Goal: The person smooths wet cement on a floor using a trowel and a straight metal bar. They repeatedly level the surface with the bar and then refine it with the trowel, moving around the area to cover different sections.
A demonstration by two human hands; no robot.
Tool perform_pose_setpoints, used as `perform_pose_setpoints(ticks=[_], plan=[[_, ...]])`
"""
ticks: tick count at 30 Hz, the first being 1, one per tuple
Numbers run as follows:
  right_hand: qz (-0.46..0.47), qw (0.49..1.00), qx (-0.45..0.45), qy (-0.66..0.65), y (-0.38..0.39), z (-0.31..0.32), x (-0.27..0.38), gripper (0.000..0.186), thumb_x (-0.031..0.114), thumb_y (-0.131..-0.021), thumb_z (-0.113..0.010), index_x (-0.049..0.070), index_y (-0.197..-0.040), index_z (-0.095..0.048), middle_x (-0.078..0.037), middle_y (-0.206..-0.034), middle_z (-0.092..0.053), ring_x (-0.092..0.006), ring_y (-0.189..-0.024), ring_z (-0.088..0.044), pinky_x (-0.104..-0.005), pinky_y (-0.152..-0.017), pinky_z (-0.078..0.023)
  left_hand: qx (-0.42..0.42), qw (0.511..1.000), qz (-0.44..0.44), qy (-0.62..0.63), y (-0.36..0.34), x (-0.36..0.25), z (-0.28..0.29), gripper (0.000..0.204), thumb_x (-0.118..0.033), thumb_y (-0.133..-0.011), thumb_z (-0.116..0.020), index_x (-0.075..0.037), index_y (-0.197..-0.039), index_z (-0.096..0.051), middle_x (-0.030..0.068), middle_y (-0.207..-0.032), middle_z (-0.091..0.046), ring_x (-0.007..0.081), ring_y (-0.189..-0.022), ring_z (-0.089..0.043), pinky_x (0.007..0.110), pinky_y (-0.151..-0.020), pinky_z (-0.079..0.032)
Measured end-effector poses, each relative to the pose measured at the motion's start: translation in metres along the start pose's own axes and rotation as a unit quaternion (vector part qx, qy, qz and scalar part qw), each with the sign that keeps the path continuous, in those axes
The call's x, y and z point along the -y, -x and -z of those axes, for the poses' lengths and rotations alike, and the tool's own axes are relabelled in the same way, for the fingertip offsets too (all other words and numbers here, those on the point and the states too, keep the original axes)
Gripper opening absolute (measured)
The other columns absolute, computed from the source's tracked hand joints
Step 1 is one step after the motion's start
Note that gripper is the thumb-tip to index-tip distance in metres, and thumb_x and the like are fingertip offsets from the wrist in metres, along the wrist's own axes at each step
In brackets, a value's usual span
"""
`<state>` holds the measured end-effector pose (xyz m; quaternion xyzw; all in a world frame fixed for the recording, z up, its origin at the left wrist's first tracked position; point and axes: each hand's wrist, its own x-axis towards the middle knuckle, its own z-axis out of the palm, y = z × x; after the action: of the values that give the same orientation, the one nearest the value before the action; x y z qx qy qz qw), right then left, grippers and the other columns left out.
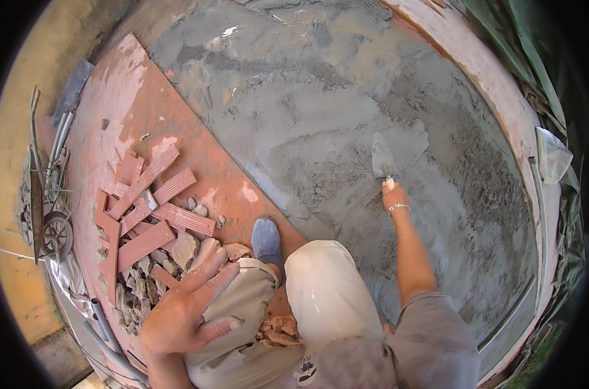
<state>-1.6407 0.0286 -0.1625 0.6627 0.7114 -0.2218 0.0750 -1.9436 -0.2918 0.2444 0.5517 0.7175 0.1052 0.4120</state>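
Note:
My right hand (pixel 395 194) is closed round the handle of a trowel (pixel 382 157), my arm stretched out ahead. The trowel's grey-smeared blade lies on a wide bed of wet grey mortar (pixel 320 117), smooth in places and rough in others. A damp, smoother patch spreads beside the blade. My left hand (pixel 194 305) hangs over my left knee, fingers apart, holding nothing. Below and beyond it lies a heap of broken reddish tile strips (pixel 145 240) and stone rubble (pixel 139 288).
Orange-red floor (pixel 203 162) meets the mortar along a straight edge. My blue shoe (pixel 266 240) stands near that edge. A wheelbarrow (pixel 53 233) is at the far left, with grey pipes (pixel 106 337) nearer. Green sheeting (pixel 534 58) and a clear plastic bag (pixel 553 155) line the right side.

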Motion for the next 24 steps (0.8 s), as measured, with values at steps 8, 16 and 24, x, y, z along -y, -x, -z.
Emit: perform_pose_setpoints(ticks=[8, 16, 24], plan=[[-0.005, 0.947, 0.201, -0.252, 0.089, -0.07, 0.034, 0.05, 0.048, -0.095, -0.056, -0.001, -0.1, -0.06, -0.022, -0.084, -0.068, -0.035, -0.072, -0.069, -0.0477, -0.063, -0.055, 0.011, 1.0, -0.019, 0.016, 0.001, -0.003, -0.001, 0.085, -0.042, -0.08, -0.079, 0.002, -0.145, -0.047, 0.0302, -0.151, -0.04, 0.0453, -0.137, -0.045, 0.044, -0.111, -0.039], [0.152, 0.938, 0.309, 0.027, 0.118, -0.037, 0.037, 0.052, 0.048, -0.096, -0.054, 0.002, -0.122, -0.055, -0.026, -0.111, -0.069, -0.0423, -0.107, -0.067, -0.0525, -0.092, -0.051, 0.006, 0.999, -0.037, -0.015, -0.019, -0.019, -0.002, 0.082, -0.029, -0.078, -0.082, -0.001, -0.146, -0.047, 0.0298, -0.151, -0.041, 0.0444, -0.137, -0.046, 0.043, -0.112, -0.039], [-0.113, 0.988, 0.059, -0.092, 0.069, 0.023, -0.115, 0.05, 0.044, -0.097, -0.054, -0.001, -0.118, -0.056, -0.031, -0.108, -0.068, -0.0475, -0.103, -0.065, -0.053, -0.089, -0.052, 0.021, 0.998, -0.045, -0.034, -0.041, -0.029, -0.001, 0.083, -0.031, -0.08, -0.082, 0.0, -0.147, -0.045, 0.0311, -0.15, -0.042, 0.0434, -0.138, -0.045, 0.042, -0.11, -0.039]])
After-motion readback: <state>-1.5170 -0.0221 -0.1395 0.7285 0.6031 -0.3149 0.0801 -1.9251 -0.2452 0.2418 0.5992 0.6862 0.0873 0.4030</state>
